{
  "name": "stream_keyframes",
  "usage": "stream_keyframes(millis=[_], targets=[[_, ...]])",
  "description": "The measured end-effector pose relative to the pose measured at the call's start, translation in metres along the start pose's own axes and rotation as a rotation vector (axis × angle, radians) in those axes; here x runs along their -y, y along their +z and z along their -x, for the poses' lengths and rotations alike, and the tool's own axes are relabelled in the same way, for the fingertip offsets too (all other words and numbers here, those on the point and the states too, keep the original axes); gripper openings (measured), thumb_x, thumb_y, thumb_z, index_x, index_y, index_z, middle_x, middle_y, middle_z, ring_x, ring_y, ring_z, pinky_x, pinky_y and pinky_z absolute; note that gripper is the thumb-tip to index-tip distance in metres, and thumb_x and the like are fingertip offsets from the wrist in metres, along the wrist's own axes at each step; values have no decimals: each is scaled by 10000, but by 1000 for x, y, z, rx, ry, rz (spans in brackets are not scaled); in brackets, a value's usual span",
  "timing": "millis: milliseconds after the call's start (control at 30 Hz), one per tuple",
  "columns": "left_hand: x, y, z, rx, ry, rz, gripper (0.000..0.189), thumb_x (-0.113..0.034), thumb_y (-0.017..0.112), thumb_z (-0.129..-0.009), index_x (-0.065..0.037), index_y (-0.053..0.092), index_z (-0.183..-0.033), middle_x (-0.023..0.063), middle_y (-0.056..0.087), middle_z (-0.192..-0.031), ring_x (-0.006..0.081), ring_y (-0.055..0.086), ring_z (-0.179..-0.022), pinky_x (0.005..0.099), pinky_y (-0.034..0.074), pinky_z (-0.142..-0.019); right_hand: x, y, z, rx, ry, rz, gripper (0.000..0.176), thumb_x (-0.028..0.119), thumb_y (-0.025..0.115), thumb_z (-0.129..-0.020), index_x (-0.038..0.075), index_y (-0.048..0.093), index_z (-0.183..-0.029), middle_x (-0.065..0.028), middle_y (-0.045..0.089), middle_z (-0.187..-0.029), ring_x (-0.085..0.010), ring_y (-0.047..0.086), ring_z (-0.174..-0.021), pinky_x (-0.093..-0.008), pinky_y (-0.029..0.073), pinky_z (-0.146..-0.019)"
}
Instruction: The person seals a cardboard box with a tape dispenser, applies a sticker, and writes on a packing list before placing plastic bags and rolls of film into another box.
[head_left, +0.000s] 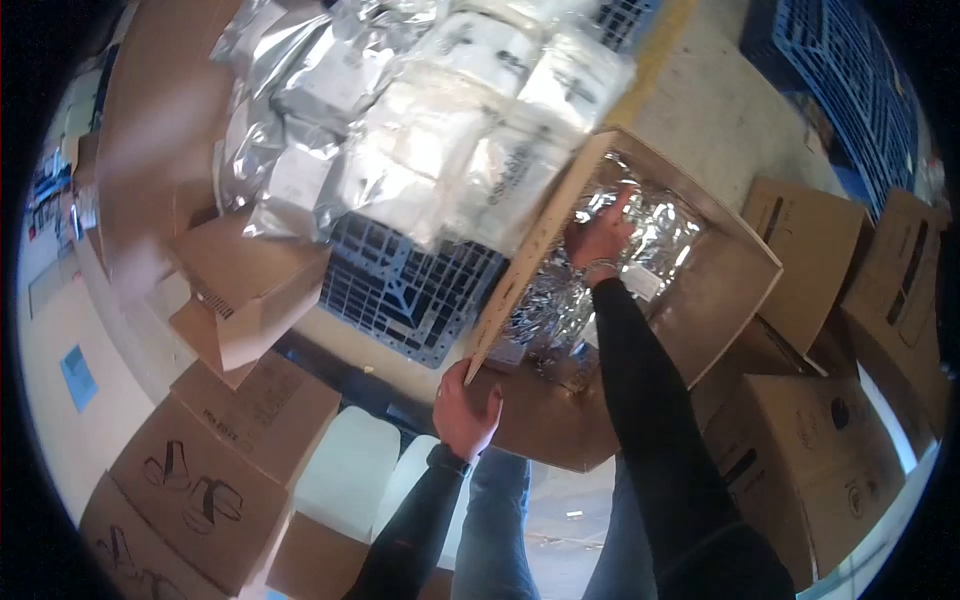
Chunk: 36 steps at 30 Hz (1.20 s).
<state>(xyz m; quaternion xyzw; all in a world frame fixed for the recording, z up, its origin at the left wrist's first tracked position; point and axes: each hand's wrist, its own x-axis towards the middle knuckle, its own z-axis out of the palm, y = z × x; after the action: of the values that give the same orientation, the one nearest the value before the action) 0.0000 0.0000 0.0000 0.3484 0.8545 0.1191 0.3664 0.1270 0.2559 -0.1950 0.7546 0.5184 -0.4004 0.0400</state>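
Note:
An open cardboard box [725,290] stands before me with crinkled silvery bags [665,220] inside. My right hand [600,238] reaches into it, on top of the shiny bags, with a finger stretched out; a bracelet is at the wrist. At the box's near left corner, my left hand [467,412] rests against the edge, thumb apart from the other fingers, a dark watch at its wrist. Left of the box, many clear bags with white contents [420,130] are piled on a dark plastic pallet [400,290].
Cardboard boxes with black markings [205,480] stand at the lower left. More boxes [805,440] are on the right. A smaller open box [250,285] sits left of the pallet. Blue pallets [840,80] are at the upper right. Pale rounded panels [350,470] show near my left arm.

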Motion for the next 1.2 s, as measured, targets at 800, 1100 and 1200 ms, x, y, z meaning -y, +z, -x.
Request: stream_keyframes(millis=[800,1100,1200], targets=[[71,-13,17,-236,105,109,713,-311,760,-791,28,455,-1339,285,556,-1255,469,550,-1154,520,457,-993,12,-135,81,-194,-619,97,764,244,698,-877,56,344,-1528,-317,291,-1557,-466,270,-1456,-519,247,-1194],[107,56,71,-124,-539,356,964,-455,818,-785,138,391,-1414,284,565,-1274,431,575,-1166,473,460,-1019,-92,-222,138,-418,-447,266,799,252,700,-818,-9,366,-1495,-359,347,-1469,-509,356,-1366,-546,306,-1146],[83,60,93,144,-508,569,768,-450,784,-835,67,510,-1333,200,644,-1207,352,637,-1095,427,505,-947,-92,-231,98,-451,-626,373,769,253,701,-825,-6,386,-1477,-364,358,-1457,-511,346,-1372,-551,306,-1146]])
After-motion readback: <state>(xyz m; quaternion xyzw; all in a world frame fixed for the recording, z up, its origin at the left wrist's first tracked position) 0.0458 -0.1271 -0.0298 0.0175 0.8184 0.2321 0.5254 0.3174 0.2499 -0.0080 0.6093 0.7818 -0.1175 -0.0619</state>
